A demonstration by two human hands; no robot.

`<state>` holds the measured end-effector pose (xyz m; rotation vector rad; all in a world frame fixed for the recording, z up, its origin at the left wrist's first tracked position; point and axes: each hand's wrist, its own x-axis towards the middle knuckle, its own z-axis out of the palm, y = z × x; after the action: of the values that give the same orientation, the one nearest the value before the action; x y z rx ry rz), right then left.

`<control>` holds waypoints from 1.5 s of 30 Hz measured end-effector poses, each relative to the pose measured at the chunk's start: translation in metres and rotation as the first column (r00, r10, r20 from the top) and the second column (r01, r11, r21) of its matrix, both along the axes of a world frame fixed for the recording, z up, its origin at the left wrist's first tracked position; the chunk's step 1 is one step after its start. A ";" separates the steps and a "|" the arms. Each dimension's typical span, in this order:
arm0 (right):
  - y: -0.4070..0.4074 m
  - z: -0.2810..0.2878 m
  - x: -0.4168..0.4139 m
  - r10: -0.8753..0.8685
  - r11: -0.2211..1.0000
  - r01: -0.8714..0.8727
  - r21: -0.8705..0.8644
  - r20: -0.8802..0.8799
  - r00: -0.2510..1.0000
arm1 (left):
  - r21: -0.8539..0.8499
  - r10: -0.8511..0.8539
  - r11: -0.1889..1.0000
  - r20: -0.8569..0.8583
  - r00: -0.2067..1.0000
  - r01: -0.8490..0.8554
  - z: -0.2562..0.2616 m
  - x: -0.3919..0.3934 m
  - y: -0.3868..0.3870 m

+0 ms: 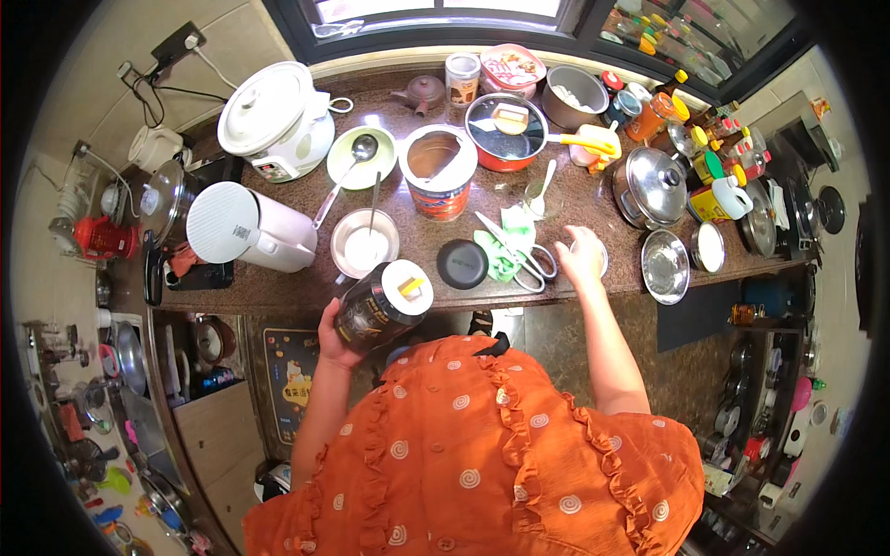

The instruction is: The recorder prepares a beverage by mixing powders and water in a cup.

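My left hand [342, 342] holds a dark jar [372, 313] with a white top, tilted, at the counter's front edge. Just behind it stands a metal cup [352, 251] with white contents and a thin utensil. My right hand [581, 258] reaches over a small round item [602, 257] that it mostly hides; whether the fingers grip it, I cannot tell. Between the hands lie a black round lid [462, 264], a green cloth or bag [499, 254] and scissors [521, 258]. An open orange tin [439, 198] and a glass [544, 201] with a white spoon stand farther back.
A white pitcher [285, 233], a green bowl [341, 156] with a ladle [364, 148] and a white electric cooker [278, 125] are at the left. Behind is a lidded red pot [500, 161]. A lidded steel pot [652, 184], steel bowl [665, 267] and several bottles stand at the right.
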<state>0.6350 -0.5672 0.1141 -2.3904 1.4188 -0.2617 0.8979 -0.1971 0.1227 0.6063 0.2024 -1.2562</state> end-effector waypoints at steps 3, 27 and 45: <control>-0.015 -0.005 -0.034 -0.220 0.958 0.271 0.092 -0.370 0.903 | -0.019 -0.086 0.996 0.024 0.996 0.087 0.001 -0.001 -0.019; 0.032 0.148 -0.021 0.478 0.791 -0.593 0.151 0.453 0.753 | -0.222 -0.449 0.860 0.098 0.888 0.459 0.015 -0.104 -0.221; -0.142 0.066 0.011 0.262 0.965 -0.259 0.048 -0.095 0.960 | 0.495 -0.186 0.868 0.239 0.953 0.045 -0.043 -0.063 -0.088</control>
<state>0.6455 -0.7090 0.1802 -2.5573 1.1194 -0.0493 0.8345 -0.2854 0.0797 1.2426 0.2492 -1.2227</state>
